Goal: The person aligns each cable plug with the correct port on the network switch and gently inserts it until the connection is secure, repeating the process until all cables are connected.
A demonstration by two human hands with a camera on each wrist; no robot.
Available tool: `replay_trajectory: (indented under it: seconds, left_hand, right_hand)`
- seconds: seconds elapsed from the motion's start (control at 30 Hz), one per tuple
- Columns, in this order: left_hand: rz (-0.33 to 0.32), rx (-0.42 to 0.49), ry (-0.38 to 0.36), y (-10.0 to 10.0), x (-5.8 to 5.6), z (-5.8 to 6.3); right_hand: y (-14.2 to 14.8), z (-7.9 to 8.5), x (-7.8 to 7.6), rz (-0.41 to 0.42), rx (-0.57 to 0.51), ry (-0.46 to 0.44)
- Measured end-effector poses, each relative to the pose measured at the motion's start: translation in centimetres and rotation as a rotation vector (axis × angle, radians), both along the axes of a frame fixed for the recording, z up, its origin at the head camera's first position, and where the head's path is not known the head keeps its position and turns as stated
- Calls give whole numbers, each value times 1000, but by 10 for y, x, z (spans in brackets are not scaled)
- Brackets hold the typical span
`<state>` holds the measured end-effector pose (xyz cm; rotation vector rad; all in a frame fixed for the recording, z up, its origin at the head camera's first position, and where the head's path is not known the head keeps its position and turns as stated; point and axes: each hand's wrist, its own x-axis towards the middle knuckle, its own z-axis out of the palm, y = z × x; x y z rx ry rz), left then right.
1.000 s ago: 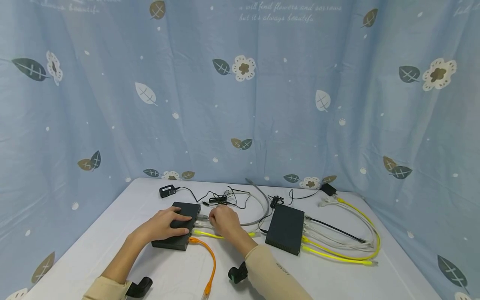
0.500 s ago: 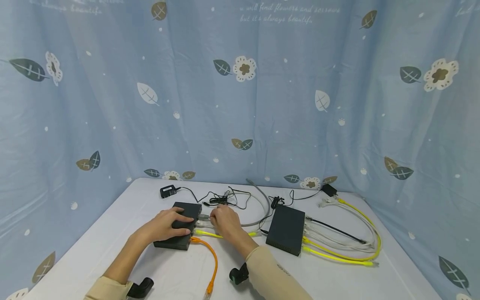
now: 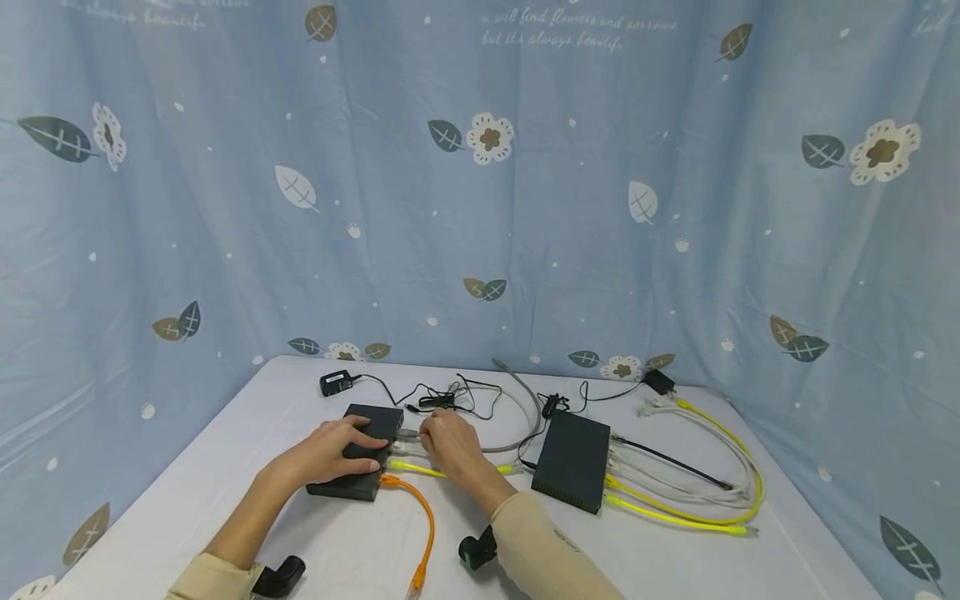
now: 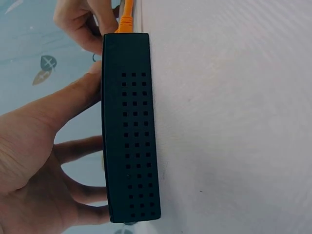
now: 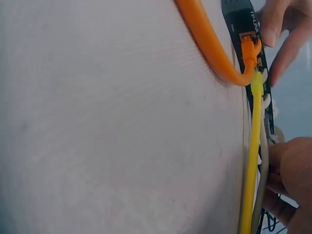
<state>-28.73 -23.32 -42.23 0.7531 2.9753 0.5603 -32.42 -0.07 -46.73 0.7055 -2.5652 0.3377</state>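
A black TP-Link network switch [image 3: 360, 477] lies on the left of the table, its port side facing right. My left hand [image 3: 330, 452] rests on its top with the fingers spread; the left wrist view shows the same hand [image 4: 34, 161] along the vented case [image 4: 131, 131]. My right hand [image 3: 450, 442] pinches a grey network cable [image 3: 408, 434] close to its plug, at the far end of the port row. Nearer ports carry white, yellow [image 3: 416, 469] and orange [image 3: 420, 504] network cables. In the right wrist view the orange plug [image 5: 248, 51] sits in its port. My right fingertips are partly hidden.
A second black switch [image 3: 572, 458] with black, white and yellow cables stands to the right. Black power adapters [image 3: 335, 382] and a bundled black cord [image 3: 437, 401] lie at the back. A patterned blue curtain [image 3: 480, 208] hangs behind the white table [image 3: 660, 558].
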Motion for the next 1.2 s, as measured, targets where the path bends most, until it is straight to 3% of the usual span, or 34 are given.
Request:
replay_trajectory:
  seconds: [0.5,0.83,1.2]
  left_hand:
    - [-32,9,-6,-1,-3,1]
    - [-5,12,-38,-1,-1,-1]
    - [-15,12,-34,-4,-3,-1]
  right_hand:
    - [0,2,0,6,-21,-2]
    - [-3,5,4,-9,-46,-95]
    - [-4,6,3,-44,-50,-137]
